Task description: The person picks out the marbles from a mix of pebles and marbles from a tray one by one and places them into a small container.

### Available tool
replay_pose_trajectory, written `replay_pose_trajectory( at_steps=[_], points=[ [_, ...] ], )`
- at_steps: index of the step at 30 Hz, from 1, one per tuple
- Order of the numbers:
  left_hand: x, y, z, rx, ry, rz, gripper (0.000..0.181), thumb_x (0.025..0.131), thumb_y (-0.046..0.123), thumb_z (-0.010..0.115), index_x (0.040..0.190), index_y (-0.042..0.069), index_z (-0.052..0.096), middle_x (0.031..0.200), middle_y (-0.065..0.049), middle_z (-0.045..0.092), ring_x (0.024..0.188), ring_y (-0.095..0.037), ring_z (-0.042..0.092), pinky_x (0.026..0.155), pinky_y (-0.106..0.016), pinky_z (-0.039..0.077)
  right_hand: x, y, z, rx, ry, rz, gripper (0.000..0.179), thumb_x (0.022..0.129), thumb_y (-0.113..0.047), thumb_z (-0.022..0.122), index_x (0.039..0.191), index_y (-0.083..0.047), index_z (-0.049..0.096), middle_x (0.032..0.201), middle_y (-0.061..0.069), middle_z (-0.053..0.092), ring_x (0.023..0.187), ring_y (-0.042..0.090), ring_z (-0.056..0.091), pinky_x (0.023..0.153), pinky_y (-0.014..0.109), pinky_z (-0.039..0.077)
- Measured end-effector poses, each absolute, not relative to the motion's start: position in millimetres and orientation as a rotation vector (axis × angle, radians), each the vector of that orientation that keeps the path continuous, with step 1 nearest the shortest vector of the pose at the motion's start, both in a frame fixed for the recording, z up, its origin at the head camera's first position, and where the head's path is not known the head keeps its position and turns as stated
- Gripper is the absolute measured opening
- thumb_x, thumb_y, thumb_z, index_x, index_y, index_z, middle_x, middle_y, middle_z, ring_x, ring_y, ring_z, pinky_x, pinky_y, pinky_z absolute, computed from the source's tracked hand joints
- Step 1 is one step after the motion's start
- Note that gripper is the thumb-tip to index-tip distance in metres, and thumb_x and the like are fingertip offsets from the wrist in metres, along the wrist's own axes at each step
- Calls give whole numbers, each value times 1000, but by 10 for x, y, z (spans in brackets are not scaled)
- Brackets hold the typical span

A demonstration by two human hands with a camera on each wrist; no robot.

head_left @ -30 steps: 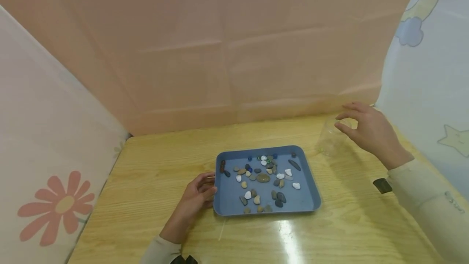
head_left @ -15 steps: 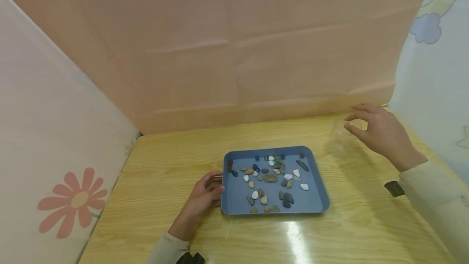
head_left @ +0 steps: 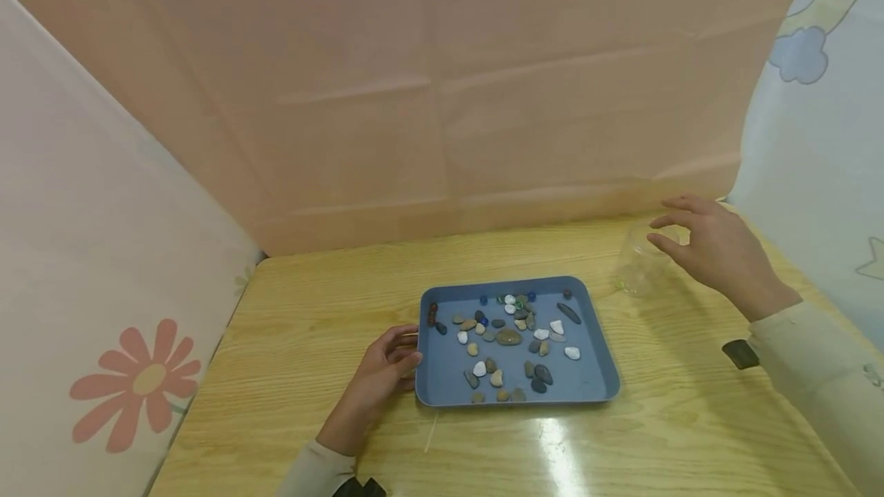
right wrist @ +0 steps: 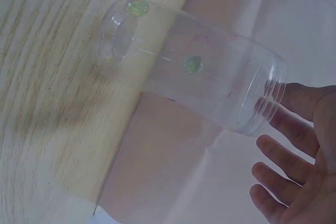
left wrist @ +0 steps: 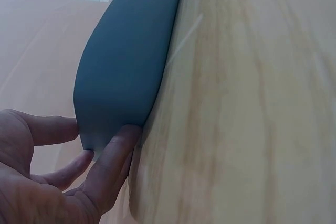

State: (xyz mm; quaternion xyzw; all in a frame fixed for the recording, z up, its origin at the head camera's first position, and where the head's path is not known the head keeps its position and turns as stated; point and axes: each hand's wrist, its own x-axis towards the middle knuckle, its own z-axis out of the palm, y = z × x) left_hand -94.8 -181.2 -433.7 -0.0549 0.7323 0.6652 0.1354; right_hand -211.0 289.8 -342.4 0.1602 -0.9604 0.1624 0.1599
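Observation:
My left hand (head_left: 383, 366) rests at the left side of a blue-grey tray (head_left: 587, 374), its fingertips touching the outside of the wall in the left wrist view. Spread over the tray are pebbles, white, tan and dark, such as a large brown one (head_left: 509, 337), with some small glass marbles (head_left: 484, 300) among them. Over the mouth of a clear plastic jar (head_left: 638, 259) my right hand (head_left: 711, 248) holds its fingers apart with nothing between them. Inside the jar are a green marble (right wrist: 138, 7) at its base and another green marble (right wrist: 193, 64) halfway along.
The wooden table (head_left: 331, 294) carries the tray and, at its back right, the jar. A peach cloth (head_left: 345, 136) hangs behind it, and printed pale cloths (head_left: 83, 251) flank both sides. Light glares off the table in front of the tray.
The head view has shifted slightly, so tray, jar and hands appear further right than a second ago. Both hands keep their places, left at the tray, right over the jar.

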Motion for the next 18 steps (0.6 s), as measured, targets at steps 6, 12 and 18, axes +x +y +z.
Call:
replay_pose_trajectory(
  at_steps=[6,12,18],
  points=[
    [-939,-1828,-4319,-174,2130,1917,49,97,6,62,143,3,46,141,-23,50,118,-26,59,77,-40,62,-2076,2832,-3405,465,-2731,487,24,88,-19,75,105,-2,74,137,28,54,129,49,43,102,65,38],
    [-963,-1809,-4305,-192,2149,1897,48,96,7,62,142,5,48,139,-22,52,119,-28,59,77,-40,62,-1986,2671,-3395,508,-2667,549,22,86,-18,76,103,-5,74,136,25,56,130,47,45,101,64,39],
    [-992,-1786,-4307,-210,2142,1895,48,97,7,62,142,5,48,138,-22,53,117,-27,59,77,-40,62,-1936,2414,-3450,641,-2546,530,21,78,-12,82,98,-7,75,129,21,63,125,42,53,99,60,44]
  ],
)
